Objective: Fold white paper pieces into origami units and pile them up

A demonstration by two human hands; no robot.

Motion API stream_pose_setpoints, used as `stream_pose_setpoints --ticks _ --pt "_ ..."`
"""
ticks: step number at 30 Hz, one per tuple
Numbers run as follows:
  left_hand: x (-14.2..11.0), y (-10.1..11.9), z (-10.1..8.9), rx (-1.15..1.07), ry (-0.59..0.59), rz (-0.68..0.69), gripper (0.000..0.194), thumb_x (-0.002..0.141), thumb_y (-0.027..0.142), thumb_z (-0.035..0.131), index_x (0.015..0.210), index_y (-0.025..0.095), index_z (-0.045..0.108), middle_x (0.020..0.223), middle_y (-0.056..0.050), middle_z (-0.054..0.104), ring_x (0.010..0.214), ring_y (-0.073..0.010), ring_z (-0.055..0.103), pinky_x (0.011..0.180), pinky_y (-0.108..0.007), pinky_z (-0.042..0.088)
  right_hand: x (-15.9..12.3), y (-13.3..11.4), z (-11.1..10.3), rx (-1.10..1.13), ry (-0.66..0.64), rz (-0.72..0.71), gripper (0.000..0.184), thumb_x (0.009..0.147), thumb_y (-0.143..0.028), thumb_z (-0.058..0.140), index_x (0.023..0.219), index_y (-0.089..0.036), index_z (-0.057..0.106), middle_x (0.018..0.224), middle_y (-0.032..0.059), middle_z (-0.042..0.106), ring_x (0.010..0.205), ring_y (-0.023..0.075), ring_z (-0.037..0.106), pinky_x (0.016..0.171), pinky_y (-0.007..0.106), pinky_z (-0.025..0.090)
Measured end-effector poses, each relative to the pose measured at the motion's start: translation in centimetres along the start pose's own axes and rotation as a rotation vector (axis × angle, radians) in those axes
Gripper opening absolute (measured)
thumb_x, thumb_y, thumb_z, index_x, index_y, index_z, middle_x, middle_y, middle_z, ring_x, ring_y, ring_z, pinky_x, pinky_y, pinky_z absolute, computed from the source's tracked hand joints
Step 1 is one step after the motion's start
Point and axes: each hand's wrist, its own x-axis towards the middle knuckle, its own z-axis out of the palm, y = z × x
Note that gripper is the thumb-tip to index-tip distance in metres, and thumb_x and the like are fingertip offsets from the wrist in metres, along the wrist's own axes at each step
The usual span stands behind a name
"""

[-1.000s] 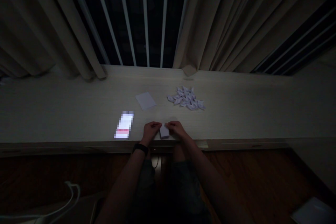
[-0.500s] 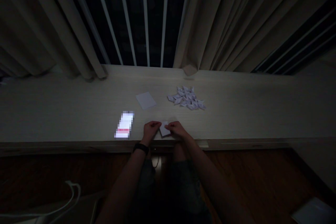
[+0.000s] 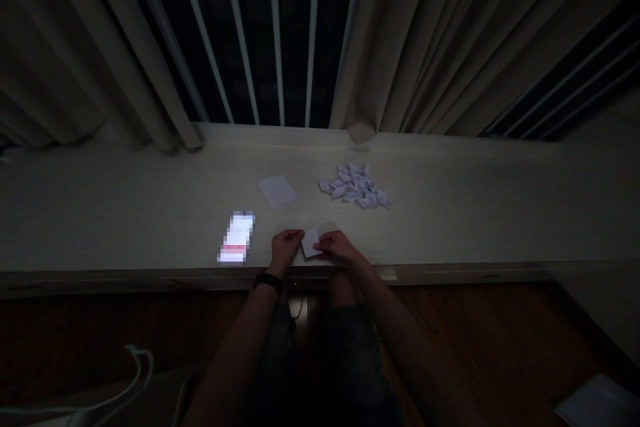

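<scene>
Between my hands, near the front edge of the pale surface, is a small folded piece of white paper (image 3: 310,243). My left hand (image 3: 287,248) pinches its left upper corner between thumb and fingers. On the other side, my right hand (image 3: 337,247) grips the right edge, its thumb on top of the paper. Beyond them to the left lies a flat stack or sheet of white square paper (image 3: 278,191). To the right of that sits a pile of several small folded paper boats (image 3: 355,185).
A lit phone (image 3: 237,237), its screen blurred, lies left of my hands. Curtains (image 3: 410,47) and a barred window (image 3: 270,33) stand behind the long pale ledge (image 3: 460,213). A white cable (image 3: 143,367) hangs at the lower left.
The folded paper has shifted slightly left and turned a little in my fingers. My right thumb has slid nearer its right edge. The other things have stayed put.
</scene>
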Motion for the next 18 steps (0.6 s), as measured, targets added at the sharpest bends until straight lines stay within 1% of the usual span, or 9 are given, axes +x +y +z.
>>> stream_pose_setpoints --ticks 3,6,8,9,11,13,16,18 --pt "-0.04 0.12 -0.09 0.042 -0.023 0.015 0.037 0.067 0.043 0.07 0.084 0.011 0.071 0.078 -0.009 0.071 0.066 -0.0156 0.062 0.06 -0.025 0.047 0.02 0.11 -0.16 0.0 0.019 0.03 0.037 0.055 -0.046 0.078 0.065 -0.013 0.062 0.05 -0.0005 0.057 0.043 0.0094 0.049 0.041 0.021 0.034" --pt "-0.13 0.27 -0.24 0.084 -0.082 0.052 0.043 0.067 0.046 0.07 0.093 0.012 0.069 0.076 -0.007 0.07 0.066 -0.0155 0.062 0.058 -0.024 0.046 0.02 0.14 -0.23 -0.001 0.028 0.009 0.038 0.056 -0.047 0.077 0.065 -0.013 0.062 0.049 -0.0013 0.056 0.042 0.0087 0.047 0.042 0.021 0.033" --pt "-0.2 0.27 -0.29 0.149 -0.126 0.056 0.048 0.064 0.047 0.072 0.097 0.013 0.067 0.072 -0.005 0.069 0.064 -0.0155 0.061 0.056 -0.023 0.045 0.04 0.22 -0.19 0.006 0.054 -0.014 0.038 0.057 -0.048 0.076 0.065 -0.013 0.061 0.049 -0.0021 0.055 0.043 0.0089 0.047 0.043 0.021 0.034" --pt "-0.23 0.22 -0.3 0.188 -0.15 0.053 0.047 0.063 0.048 0.073 0.094 0.013 0.067 0.069 -0.004 0.068 0.061 -0.0151 0.06 0.054 -0.023 0.043 0.05 0.29 -0.14 0.014 0.078 -0.023 0.039 0.057 -0.049 0.075 0.065 -0.014 0.06 0.048 -0.0026 0.054 0.043 0.0091 0.047 0.043 0.021 0.034" --pt "-0.23 0.04 -0.3 0.249 -0.199 0.051 0.041 0.063 0.049 0.072 0.082 0.013 0.066 0.06 -0.002 0.064 0.053 -0.0133 0.056 0.049 -0.022 0.04 0.05 0.4 0.0 0.031 0.13 -0.033 0.039 0.057 -0.05 0.075 0.065 -0.015 0.06 0.048 -0.0034 0.053 0.043 0.0094 0.047 0.044 0.022 0.034" --pt "-0.17 -0.12 -0.32 0.265 -0.241 0.06 0.037 0.065 0.049 0.069 0.073 0.014 0.063 0.053 0.001 0.058 0.047 -0.011 0.05 0.045 -0.021 0.036 0.06 0.43 0.13 0.033 0.174 -0.05 0.039 0.057 -0.05 0.074 0.065 -0.015 0.06 0.05 -0.0039 0.053 0.045 0.0093 0.047 0.045 0.021 0.034" --pt "-0.06 0.03 -0.45 0.264 -0.288 0.062 0.036 0.064 0.048 0.069 0.068 0.014 0.06 0.05 0.003 0.054 0.046 -0.0095 0.047 0.045 -0.02 0.033 0.24 0.31 0.2 0.012 0.2 -0.096 0.038 0.06 -0.051 0.072 0.065 -0.016 0.06 0.051 -0.0041 0.053 0.048 0.0092 0.047 0.047 0.021 0.035" --pt "-0.07 0.41 -0.54 0.272 -0.335 0.051 0.036 0.062 0.047 0.071 0.067 0.014 0.06 0.052 0.002 0.055 0.047 -0.0092 0.047 0.046 -0.02 0.033 0.54 0.22 0.18 0.062 0.222 -0.104 0.038 0.059 -0.052 0.072 0.064 -0.015 0.06 0.053 -0.0034 0.054 0.049 0.0096 0.048 0.049 0.021 0.037"
